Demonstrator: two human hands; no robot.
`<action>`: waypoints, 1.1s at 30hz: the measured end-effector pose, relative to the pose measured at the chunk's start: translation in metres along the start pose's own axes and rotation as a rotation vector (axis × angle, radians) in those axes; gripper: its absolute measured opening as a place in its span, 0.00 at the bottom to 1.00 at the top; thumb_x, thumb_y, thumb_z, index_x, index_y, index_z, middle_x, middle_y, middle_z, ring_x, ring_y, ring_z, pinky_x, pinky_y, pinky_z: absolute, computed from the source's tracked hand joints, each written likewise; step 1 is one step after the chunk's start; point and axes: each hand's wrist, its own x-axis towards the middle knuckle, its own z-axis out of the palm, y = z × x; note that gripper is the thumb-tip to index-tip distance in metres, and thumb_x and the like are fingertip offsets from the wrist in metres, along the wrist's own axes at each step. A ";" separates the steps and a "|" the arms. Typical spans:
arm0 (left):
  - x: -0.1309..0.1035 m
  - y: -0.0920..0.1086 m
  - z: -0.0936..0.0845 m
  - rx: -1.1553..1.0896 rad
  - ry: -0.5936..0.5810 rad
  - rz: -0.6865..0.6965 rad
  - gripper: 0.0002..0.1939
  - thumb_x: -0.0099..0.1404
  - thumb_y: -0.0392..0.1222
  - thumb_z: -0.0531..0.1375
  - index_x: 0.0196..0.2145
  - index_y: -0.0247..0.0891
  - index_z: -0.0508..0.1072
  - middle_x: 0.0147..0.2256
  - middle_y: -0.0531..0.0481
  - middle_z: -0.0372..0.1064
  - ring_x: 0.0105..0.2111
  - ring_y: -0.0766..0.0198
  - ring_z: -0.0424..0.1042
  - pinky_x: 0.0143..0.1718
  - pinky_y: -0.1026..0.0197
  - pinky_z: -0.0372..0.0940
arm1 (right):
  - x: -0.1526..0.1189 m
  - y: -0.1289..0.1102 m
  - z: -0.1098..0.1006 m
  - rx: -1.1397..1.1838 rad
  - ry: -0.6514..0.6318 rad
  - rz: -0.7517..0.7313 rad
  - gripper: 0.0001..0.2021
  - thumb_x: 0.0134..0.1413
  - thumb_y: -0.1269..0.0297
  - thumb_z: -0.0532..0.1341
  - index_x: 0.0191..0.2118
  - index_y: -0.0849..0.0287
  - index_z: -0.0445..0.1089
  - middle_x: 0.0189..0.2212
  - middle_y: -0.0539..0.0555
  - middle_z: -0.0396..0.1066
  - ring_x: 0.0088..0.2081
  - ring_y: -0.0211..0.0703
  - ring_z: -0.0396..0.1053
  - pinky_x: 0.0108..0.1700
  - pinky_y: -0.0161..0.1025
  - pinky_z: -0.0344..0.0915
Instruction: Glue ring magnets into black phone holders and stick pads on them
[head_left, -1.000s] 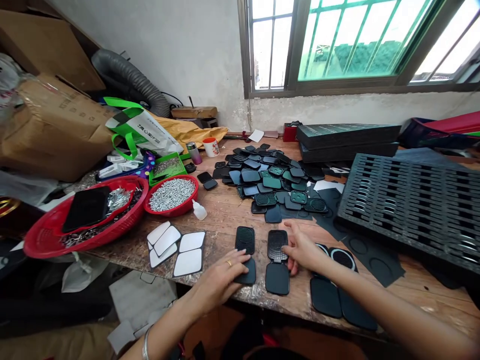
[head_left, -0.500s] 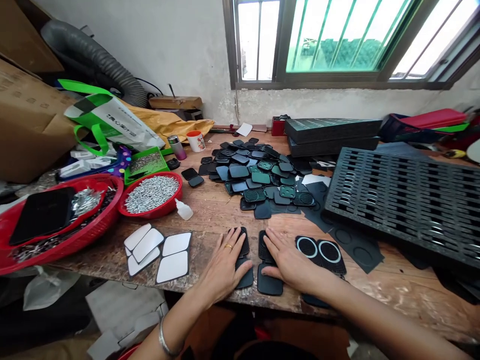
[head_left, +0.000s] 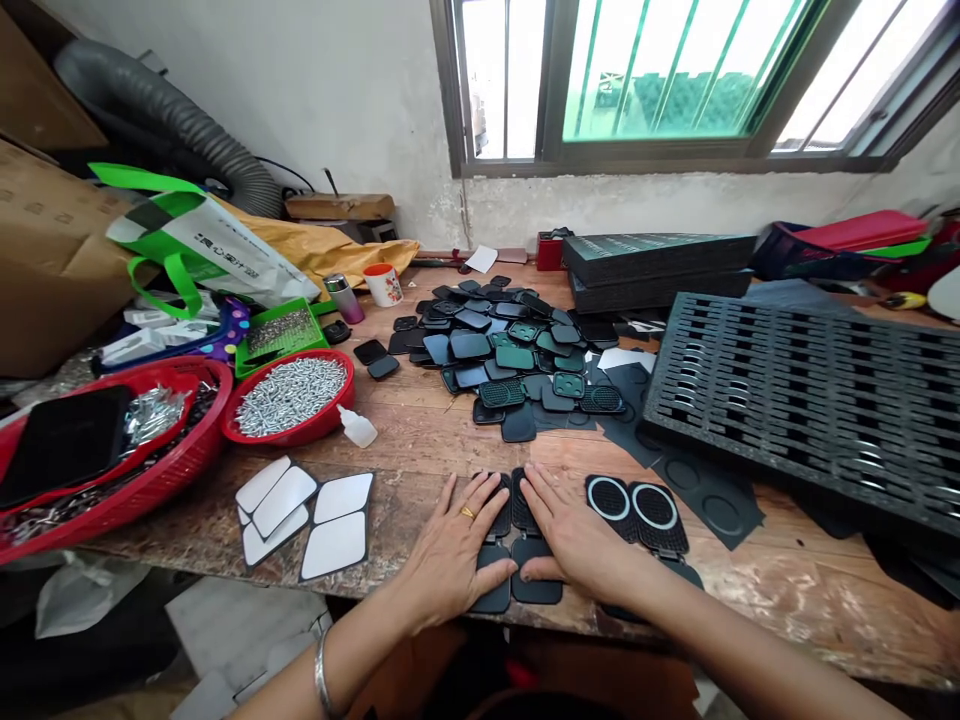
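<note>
My left hand [head_left: 459, 545] lies spread over an unfolded black hinged piece [head_left: 491, 592] near the table's front edge. Against its right side is a second unfolded black piece [head_left: 537, 588], with my right hand [head_left: 574, 530] flat on it, fingers apart. The lower panels of both pieces show beneath my thumbs; my fingers hide much of the upper panels. Beyond my right hand lie black pieces with pale rings [head_left: 655, 507], partly behind the forearm. White cards with dark borders [head_left: 336, 540] lie left of my left hand.
A heap of black pieces [head_left: 471, 346] fills the middle of the table [head_left: 420, 430]. At left are a red basket of metal pins [head_left: 291, 396] and a small white bottle [head_left: 358, 428]. A black slotted foam tray [head_left: 795, 400] stands at right, beside dark sheets [head_left: 709, 495].
The two black pieces under my hands were apart and now lie side by side. My left hand has moved right relative to the table. The camera view has shifted slightly.
</note>
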 end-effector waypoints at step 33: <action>0.023 -0.020 -0.057 -1.363 0.622 -0.657 0.20 0.54 0.49 0.65 0.40 0.32 0.72 0.41 0.41 0.73 0.40 0.56 0.73 0.41 0.55 0.69 | 0.029 -0.048 -0.006 1.354 0.385 0.095 0.25 0.49 0.59 0.64 0.53 0.57 0.60 0.39 0.53 0.68 0.31 0.37 0.68 0.28 0.35 0.65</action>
